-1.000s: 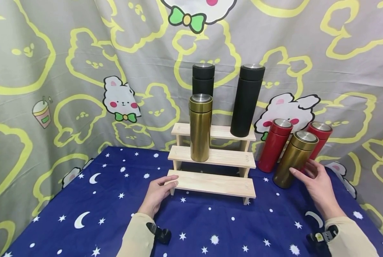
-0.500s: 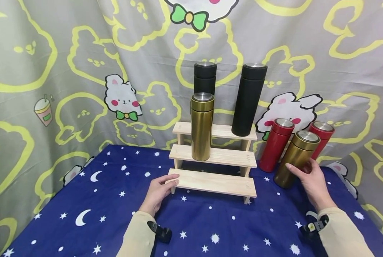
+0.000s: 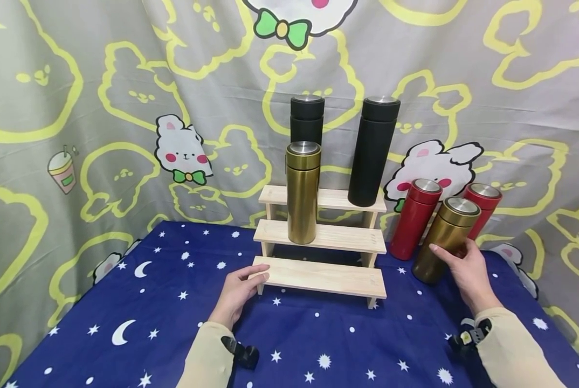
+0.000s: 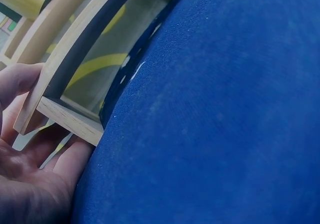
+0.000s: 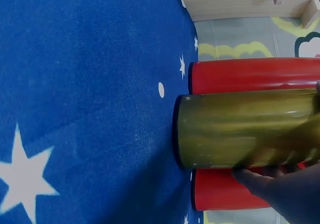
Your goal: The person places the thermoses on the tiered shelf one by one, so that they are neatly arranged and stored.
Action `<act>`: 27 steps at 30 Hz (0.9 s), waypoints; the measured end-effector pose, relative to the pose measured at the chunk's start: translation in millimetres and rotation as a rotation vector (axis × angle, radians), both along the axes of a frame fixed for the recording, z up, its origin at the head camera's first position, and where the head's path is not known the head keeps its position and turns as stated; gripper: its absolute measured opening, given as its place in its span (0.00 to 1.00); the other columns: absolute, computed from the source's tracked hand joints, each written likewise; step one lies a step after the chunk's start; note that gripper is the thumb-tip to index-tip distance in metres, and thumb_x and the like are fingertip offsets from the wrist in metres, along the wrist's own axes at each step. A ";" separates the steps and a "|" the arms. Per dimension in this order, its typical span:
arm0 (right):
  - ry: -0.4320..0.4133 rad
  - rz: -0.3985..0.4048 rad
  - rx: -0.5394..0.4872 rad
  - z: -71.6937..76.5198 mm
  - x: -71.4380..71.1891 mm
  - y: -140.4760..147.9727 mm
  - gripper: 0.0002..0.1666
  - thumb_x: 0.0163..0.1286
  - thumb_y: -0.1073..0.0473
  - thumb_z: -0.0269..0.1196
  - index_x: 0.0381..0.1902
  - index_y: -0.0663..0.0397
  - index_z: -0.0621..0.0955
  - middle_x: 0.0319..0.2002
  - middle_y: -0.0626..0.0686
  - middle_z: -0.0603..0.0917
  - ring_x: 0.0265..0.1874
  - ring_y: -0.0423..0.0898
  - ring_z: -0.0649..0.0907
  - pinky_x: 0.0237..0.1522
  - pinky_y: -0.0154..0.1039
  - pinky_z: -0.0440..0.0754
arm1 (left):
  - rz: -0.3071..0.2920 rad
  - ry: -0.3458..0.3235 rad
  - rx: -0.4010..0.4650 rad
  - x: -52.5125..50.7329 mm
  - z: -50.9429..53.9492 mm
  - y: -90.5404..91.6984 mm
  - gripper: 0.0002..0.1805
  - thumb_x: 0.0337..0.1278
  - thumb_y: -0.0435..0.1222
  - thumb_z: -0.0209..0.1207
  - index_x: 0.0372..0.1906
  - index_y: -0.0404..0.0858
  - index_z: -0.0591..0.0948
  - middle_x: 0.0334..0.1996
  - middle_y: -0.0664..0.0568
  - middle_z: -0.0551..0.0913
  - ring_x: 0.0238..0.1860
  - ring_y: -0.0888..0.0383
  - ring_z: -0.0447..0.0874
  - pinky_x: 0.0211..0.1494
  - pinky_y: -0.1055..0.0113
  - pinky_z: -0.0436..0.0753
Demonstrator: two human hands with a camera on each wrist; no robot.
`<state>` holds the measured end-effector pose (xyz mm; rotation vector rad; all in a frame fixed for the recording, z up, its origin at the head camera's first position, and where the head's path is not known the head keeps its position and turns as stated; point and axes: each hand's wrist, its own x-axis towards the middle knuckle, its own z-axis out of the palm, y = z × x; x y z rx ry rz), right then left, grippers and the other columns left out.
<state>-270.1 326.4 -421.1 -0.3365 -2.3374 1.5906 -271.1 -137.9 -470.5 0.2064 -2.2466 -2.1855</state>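
left hand (image 3: 236, 293) on the rack (image 3: 323, 277), right hand (image 3: 471, 275) round a gold bottle (image 3: 448, 233)

at the left we see a hand holding the end of the lowest step, closed on the wood, with fingers by the leg below. the middle step bears the other gold bottle (image 3: 303, 196), upright, left of centre. behind it shows a black bottle (image 3: 307, 123), its base hidden from us; a second black bottle (image 3: 373, 156) stands near the top step's right end.

beyond the rack, a red bottle (image 3: 414, 221) and its red twin (image 3: 484, 203) stand on the blue cloth (image 3: 338, 350). the held bottle is in front of them, its base apparently resting on the cloth; we cannot tell whether it touches either. the right hand curls round its lower part, opened just to the bottle's width, thumb on the near face, some fingertips hidden.

we judge the step in hand to be securing this bottle; the next move would call for a firm, upright lift clear of the red pair, with the rack held steady.
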 end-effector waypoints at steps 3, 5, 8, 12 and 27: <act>-0.010 0.006 -0.005 -0.3 0.0 0.5 0.52 0.71 0.45 0.62 0.76 0.66 0.49 0.68 0.68 0.61 0.60 0.56 0.67 0.65 0.56 0.62 | 0.007 -0.001 -0.005 0.1 -0.1 -0.1 0.15 0.52 0.34 0.70 0.47 0.34 0.87 0.52 0.43 0.80 0.38 0.57 0.80 0.41 0.66 0.78; -0.015 0.007 -0.004 -0.3 0.6 1.0 0.52 0.70 0.45 0.62 0.76 0.66 0.49 0.69 0.69 0.61 0.61 0.58 0.66 0.65 0.56 0.62 | 0.010 -0.002 -0.012 0.2 -0.1 -0.2 0.15 0.52 0.34 0.70 0.47 0.35 0.87 0.51 0.44 0.80 0.37 0.57 0.79 0.38 0.66 0.76; -0.025 -0.001 0.002 0.7 2.1 0.9 0.52 0.70 0.44 0.62 0.76 0.66 0.49 0.69 0.69 0.61 0.61 0.61 0.66 0.65 0.58 0.62 | 0.011 -0.001 -0.020 0.5 0.1 -0.1 0.15 0.52 0.34 0.70 0.47 0.35 0.87 0.49 0.45 0.80 0.35 0.57 0.78 0.36 0.67 0.75; -0.028 0.000 0.022 4.2 4.2 0.7 0.52 0.69 0.43 0.62 0.75 0.66 0.51 0.68 0.69 0.63 0.60 0.62 0.67 0.63 0.58 0.63 | 0.010 0.004 -0.015 0.6 0.5 0.2 0.15 0.51 0.33 0.70 0.47 0.34 0.87 0.45 0.47 0.80 0.32 0.59 0.76 0.32 0.69 0.73; -0.035 0.098 0.084 17.3 20.4 2.0 0.52 0.68 0.42 0.63 0.75 0.66 0.53 0.63 0.67 0.66 0.50 0.50 0.71 0.37 0.27 0.73 | 0.016 -0.001 -0.005 0.4 2.2 -1.2 0.16 0.51 0.33 0.71 0.47 0.35 0.87 0.37 0.50 0.80 0.21 0.63 0.65 0.23 0.72 0.65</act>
